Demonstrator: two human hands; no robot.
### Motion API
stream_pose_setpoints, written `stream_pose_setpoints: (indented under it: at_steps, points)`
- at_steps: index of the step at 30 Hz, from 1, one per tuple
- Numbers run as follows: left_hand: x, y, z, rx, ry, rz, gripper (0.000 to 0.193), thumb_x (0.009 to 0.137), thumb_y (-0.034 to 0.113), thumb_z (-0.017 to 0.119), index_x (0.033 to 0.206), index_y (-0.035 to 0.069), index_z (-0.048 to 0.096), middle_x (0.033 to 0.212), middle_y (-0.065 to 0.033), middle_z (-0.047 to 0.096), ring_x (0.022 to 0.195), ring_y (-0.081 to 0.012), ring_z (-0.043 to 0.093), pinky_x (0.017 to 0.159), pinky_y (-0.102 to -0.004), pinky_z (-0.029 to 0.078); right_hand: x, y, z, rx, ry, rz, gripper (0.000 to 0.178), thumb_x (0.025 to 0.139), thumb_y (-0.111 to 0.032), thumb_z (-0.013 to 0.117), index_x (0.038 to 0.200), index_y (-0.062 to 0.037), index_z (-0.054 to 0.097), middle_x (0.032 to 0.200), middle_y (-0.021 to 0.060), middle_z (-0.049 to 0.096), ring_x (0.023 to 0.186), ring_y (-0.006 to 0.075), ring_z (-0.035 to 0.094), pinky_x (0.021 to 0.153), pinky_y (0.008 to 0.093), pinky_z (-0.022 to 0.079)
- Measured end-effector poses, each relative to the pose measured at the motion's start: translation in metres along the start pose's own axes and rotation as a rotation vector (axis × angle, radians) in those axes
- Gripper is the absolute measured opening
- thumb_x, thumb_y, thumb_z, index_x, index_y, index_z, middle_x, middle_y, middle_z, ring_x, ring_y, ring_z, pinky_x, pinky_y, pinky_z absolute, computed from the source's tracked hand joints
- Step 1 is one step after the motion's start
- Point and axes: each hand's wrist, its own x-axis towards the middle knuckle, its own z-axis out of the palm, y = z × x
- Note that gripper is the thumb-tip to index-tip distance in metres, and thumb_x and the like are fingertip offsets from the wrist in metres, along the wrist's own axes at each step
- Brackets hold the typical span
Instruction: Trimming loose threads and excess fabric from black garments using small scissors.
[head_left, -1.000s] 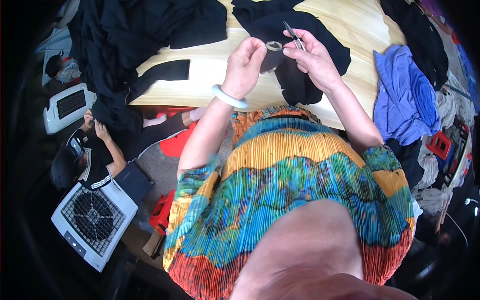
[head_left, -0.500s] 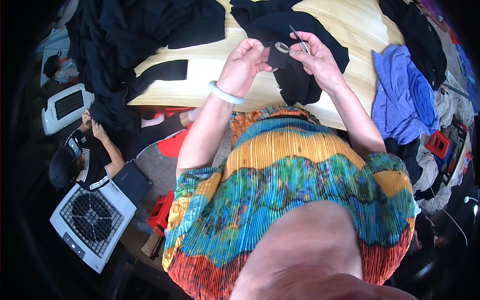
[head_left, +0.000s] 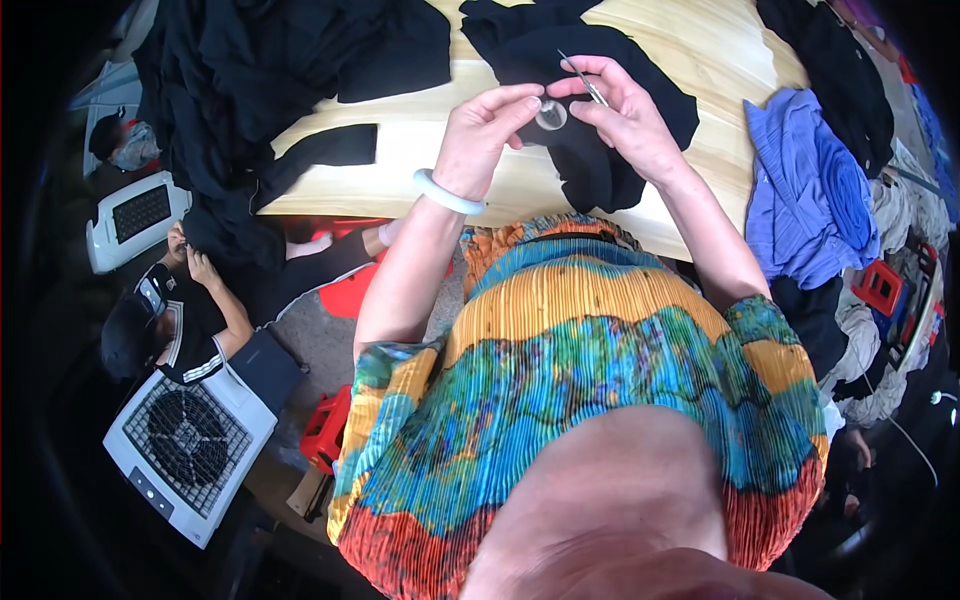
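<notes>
My left hand (head_left: 485, 137), with a pale bangle (head_left: 448, 193) at its wrist, is raised over the near edge of the table, thumb and fingers pinched. What the pinch holds is too small to make out. Just beside those fingertips shows a pale, round, ring-like thing (head_left: 551, 115). My right hand (head_left: 628, 120) grips a slim, pointed metal tool (head_left: 585, 80), whose tip sticks out up and to the left. Its fingertips reach close to the left ones and the round thing. Under and behind both hands lies black cloth (head_left: 640, 85).
A heap of black cloth (head_left: 260, 60) covers the table's left side. Folded blue garments (head_left: 810, 190) sit at the right edge of the wooden table (head_left: 720, 50). At lower left, a seated person (head_left: 200, 320) handles black cloth near a white fan unit (head_left: 190, 445) and a red stool (head_left: 325, 428).
My hands have come closer together, their fingertips now nearly meeting. The round thing has shifted down and left, and the small dark piece between my hands no longer shows distinctly.
</notes>
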Motion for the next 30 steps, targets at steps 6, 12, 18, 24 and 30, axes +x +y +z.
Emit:
stream_pose_setpoints:
  at_steps: [6, 12, 18, 24, 30]
  points:
    - [0.001, -0.005, -0.004, 0.097, 0.054, 0.060, 0.012, 0.080, 0.014, 0.056, 0.086, 0.003, 0.059, 0.071, 0.0013, 0.056, 0.062, -0.0034, 0.048, 0.049, -0.0161, 0.037, 0.007, 0.009, 0.005, -0.033, -0.078, -0.100, 0.045, 0.076, -0.006, 0.049, 0.119, -0.0058, 0.036, 0.112, 0.0094, 0.049, 0.109, 0.0144, 0.040, 0.093, 0.0271, 0.029]
    - [0.002, -0.003, -0.006, -0.002, 0.060, 0.077, 0.011, 0.082, 0.013, 0.053, 0.084, 0.002, 0.053, 0.075, -0.0011, 0.053, 0.064, -0.0062, 0.048, 0.053, -0.0184, 0.042, -0.003, 0.004, 0.002, -0.189, 0.239, -0.005, 0.029, 0.088, -0.025, 0.043, 0.107, -0.0040, 0.047, 0.079, 0.0005, 0.052, 0.056, 0.0019, 0.040, 0.049, 0.0153, 0.033]
    - [0.004, -0.007, -0.011, -0.345, -0.027, -0.005, 0.010, 0.084, 0.014, 0.050, 0.084, 0.004, 0.051, 0.080, -0.0057, 0.057, 0.069, -0.0109, 0.053, 0.057, -0.0214, 0.045, -0.020, 0.001, 0.006, -0.057, 0.158, 0.045, 0.025, 0.088, -0.025, 0.044, 0.098, -0.0038, 0.052, 0.066, -0.0035, 0.050, 0.053, 0.0012, 0.034, 0.049, 0.0155, 0.029]
    - [0.006, 0.004, -0.015, -0.327, -0.220, -0.064, 0.011, 0.085, 0.017, 0.049, 0.084, 0.006, 0.051, 0.079, -0.0047, 0.057, 0.069, -0.0089, 0.053, 0.054, -0.0201, 0.044, -0.006, 0.000, -0.005, -0.076, 0.130, -0.144, 0.030, 0.080, -0.008, 0.051, 0.109, -0.0037, 0.044, 0.098, 0.0048, 0.055, 0.074, 0.0051, 0.039, 0.063, 0.0188, 0.030]
    - [0.001, 0.032, -0.013, 0.056, -0.350, -0.047, 0.012, 0.086, 0.019, 0.047, 0.085, 0.007, 0.051, 0.072, 0.0006, 0.054, 0.062, -0.0030, 0.049, 0.043, -0.0152, 0.038, 0.018, -0.016, -0.004, -0.091, -0.329, 0.096, 0.031, 0.079, -0.011, 0.046, 0.109, -0.0034, 0.043, 0.082, -0.0005, 0.051, 0.048, 0.0008, 0.032, 0.042, 0.0147, 0.026]
